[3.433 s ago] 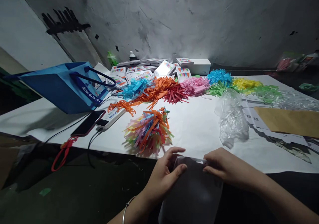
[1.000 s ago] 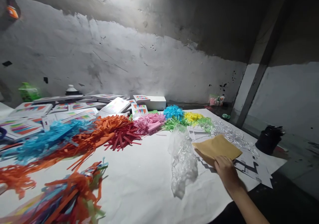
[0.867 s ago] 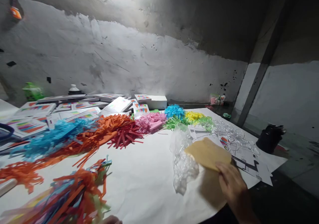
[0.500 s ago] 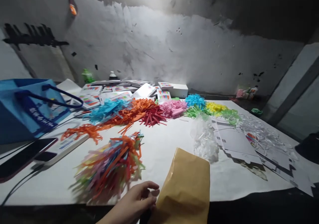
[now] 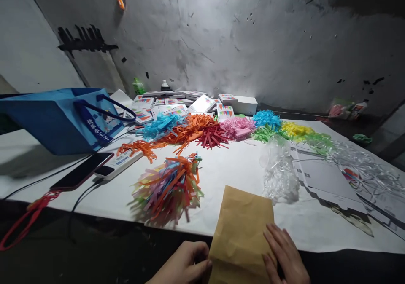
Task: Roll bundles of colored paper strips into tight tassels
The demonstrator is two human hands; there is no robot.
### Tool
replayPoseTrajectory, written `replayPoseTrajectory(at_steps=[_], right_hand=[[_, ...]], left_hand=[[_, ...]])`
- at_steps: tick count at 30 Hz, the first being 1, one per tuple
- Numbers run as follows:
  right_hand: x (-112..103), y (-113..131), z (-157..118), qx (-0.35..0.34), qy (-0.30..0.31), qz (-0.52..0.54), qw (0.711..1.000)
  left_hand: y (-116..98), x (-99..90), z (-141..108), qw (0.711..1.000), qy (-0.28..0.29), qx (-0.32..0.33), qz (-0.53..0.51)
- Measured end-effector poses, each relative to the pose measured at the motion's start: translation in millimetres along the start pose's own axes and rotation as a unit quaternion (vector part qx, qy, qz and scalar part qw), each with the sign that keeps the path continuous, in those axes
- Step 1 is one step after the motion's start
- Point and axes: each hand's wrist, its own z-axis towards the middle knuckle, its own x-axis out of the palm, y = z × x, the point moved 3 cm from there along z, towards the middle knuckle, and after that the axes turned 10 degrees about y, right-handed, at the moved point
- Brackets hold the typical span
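Note:
A brown kraft paper envelope (image 5: 243, 229) lies at the table's front edge, its lower end running out of view. My left hand (image 5: 190, 262) is at its left edge, fingers curled and thumb against the paper. On the right edge rests my right hand (image 5: 284, 256), fingers extended along the paper's surface. Left of the envelope, a bundle of multicoloured paper strips (image 5: 169, 189) sits on the white table (image 5: 234, 166). A crumpled clear plastic bag (image 5: 280, 172) is beyond the envelope to the right.
Piles of shredded paper, orange (image 5: 193, 128), pink (image 5: 237, 127) and yellow (image 5: 296, 129), line the back. Behind them are white boxes (image 5: 202, 104). A blue gift bag (image 5: 63, 121), phone (image 5: 82, 171) and cabled power bank (image 5: 118, 164) stand left; flat white card sheets (image 5: 325, 176) lie right.
My right hand has come into view and onto the envelope's right edge. The view has shifted left, showing more of the gift bag and a red phone strap.

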Motion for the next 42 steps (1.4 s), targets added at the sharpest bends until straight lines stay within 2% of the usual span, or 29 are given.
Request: replayPoseTrajectory(at_steps=[2,4,8,10,12,14,16,18,21,25,28,31,35,42], right_hand=[[14,-4,9,-0.033,-0.006,-0.112,0.993],[24,-1,12,-0.076,-0.005,-0.159,0.984],[25,14,6,-0.147,-0.053,-0.163,0.974],[24,19,2,-0.154,-0.054,-0.160,0.974],[23,23,-1,-0.144,-0.047,-0.147,0.977],[22,24,-3,-0.133,-0.038,-0.117,0.983],[19,24,-3,-0.120,-0.033,-0.073,0.990],[15,20,1,-0.072,-0.033,-0.007,0.997],[7,15,16,0.012,-0.032,0.041,0.999],[5,16,36,0.017,-0.016,-0.002,1.000],[8,20,38,0.002,-0.014,0.029,0.999],[10,23,35,0.002,-0.019,0.053,0.998],[9,25,37,0.013,-0.009,0.057,0.998],[4,27,46,0.027,0.001,0.076,0.997]], left_hand=[[-2,-4.9,-4,0.999,0.013,-0.013,0.039],[-5,-15.6,-10,0.997,0.017,-0.022,0.074],[-32,-44.6,-22,0.991,-0.041,0.034,0.122],[-52,-50.9,-21,0.983,-0.055,0.078,0.159],[-69,-46.6,-13,0.969,-0.044,0.111,0.214],[-76,-33.2,3,0.947,-0.012,0.109,0.303],[-74,-17.5,21,0.910,0.013,0.062,0.409],[-68,-5.2,35,0.870,0.020,0.025,0.492],[-61,3.8,42,0.839,0.006,0.026,0.544],[-57,6.2,33,0.835,0.011,0.031,0.550],[-56,7.7,28,0.842,0.007,0.039,0.538],[-59,10.1,29,0.838,-0.018,0.088,0.538],[-59,12.3,35,0.820,-0.020,0.133,0.556],[-53,10.8,37,0.819,-0.062,0.191,0.538]])
